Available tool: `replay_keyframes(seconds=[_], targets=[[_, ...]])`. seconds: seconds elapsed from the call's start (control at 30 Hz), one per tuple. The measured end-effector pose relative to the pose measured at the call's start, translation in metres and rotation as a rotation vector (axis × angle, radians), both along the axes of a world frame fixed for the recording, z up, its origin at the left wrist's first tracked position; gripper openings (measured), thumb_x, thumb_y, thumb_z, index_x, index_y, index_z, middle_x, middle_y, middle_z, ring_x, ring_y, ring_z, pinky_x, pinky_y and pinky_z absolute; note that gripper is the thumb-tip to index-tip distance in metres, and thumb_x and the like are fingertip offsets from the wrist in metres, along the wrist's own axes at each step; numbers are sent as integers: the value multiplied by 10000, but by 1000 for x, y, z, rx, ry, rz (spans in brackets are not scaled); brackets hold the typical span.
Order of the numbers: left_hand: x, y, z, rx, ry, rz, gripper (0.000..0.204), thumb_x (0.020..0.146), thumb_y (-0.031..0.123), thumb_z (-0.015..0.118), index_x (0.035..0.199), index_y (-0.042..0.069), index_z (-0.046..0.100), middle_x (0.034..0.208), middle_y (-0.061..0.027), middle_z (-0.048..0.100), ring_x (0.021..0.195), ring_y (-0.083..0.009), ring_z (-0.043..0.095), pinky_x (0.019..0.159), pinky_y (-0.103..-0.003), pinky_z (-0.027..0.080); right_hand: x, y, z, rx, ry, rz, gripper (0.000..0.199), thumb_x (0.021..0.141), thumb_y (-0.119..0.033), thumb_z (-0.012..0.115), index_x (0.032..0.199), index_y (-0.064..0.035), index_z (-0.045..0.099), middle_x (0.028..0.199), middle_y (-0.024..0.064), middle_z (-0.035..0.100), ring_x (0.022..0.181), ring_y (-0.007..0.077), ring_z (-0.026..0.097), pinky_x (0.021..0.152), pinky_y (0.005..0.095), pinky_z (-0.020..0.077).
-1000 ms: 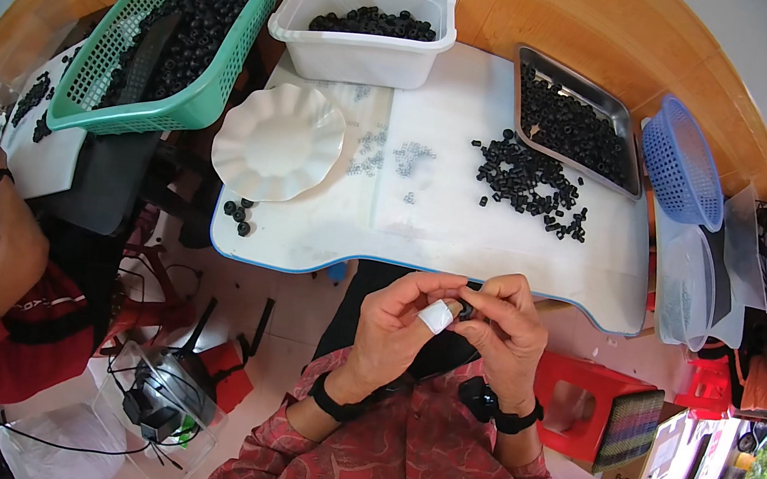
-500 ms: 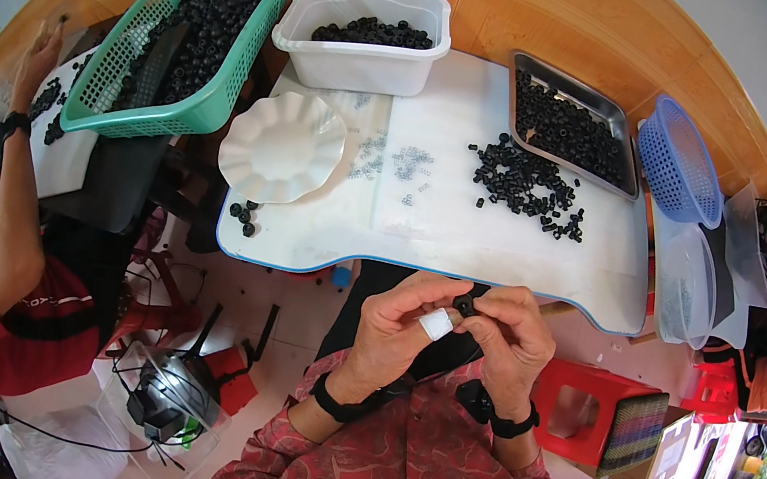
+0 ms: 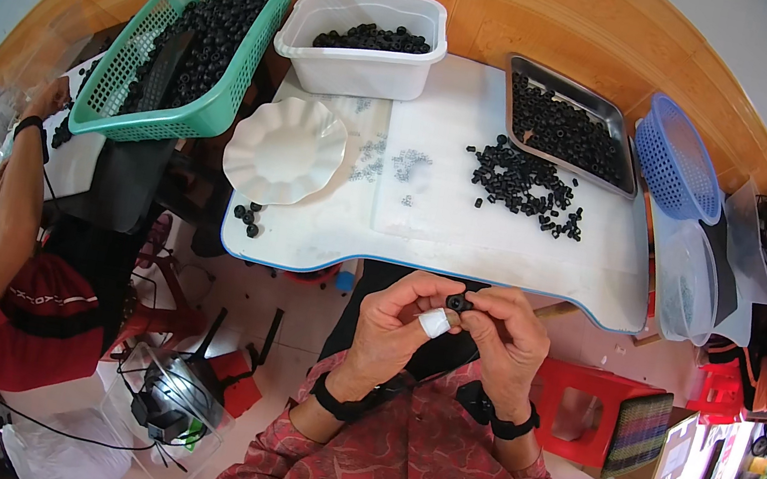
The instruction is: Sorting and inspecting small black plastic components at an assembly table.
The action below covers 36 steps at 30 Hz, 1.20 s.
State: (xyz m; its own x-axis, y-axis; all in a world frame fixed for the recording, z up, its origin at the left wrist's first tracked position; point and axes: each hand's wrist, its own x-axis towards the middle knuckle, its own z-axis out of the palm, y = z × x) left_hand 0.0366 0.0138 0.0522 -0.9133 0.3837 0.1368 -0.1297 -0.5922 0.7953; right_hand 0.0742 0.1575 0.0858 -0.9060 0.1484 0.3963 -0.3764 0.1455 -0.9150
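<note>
Below the white counter (image 3: 464,243) edge, my left hand (image 3: 398,318), thumb wrapped in white tape, and my right hand (image 3: 508,331) meet, fingertips pressed together, both pinching one small black ring (image 3: 457,303) between them.

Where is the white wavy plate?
In the head view, the white wavy plate sits on the left part of the white table, just below the green basket and the white tub.
</note>
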Motion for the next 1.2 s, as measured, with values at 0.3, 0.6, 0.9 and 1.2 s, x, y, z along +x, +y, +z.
replay_keyframes(seconds=[0.3,0.6,0.9,1.2], targets=[[1,2,-1,-118,72,87,281,844,-69,680,1115,-29,618,989,-67,647,879,-126,645,783,-250,549,1,2,-2,79,-29,-44,139,893,73,615,1030,68,636,996,118,615,831,157,652,711,252,557],[1,3,-5,-3,-52,19,293,848,-71,670,1133,-48,609,998,-105,666,889,-149,664,785,-273,574,4,2,-2,-129,-103,-7,136,913,64,591,1042,74,630,1005,118,609,822,152,650,717,248,568],[1,6,-8,124,-161,-36,301,853,-57,661,1149,-52,602,994,-149,675,863,-202,688,765,-321,601,4,5,-8,-171,-135,-17,145,904,66,603,1040,52,651,1003,94,615,808,115,629,709,213,532],[1,5,-10,239,-263,-96,322,874,-34,645,1192,-47,593,977,-132,674,870,-211,694,773,-334,609,4,2,-6,-194,-118,-22,162,903,53,614,1058,42,660,1001,83,604,840,119,635,734,212,531]])
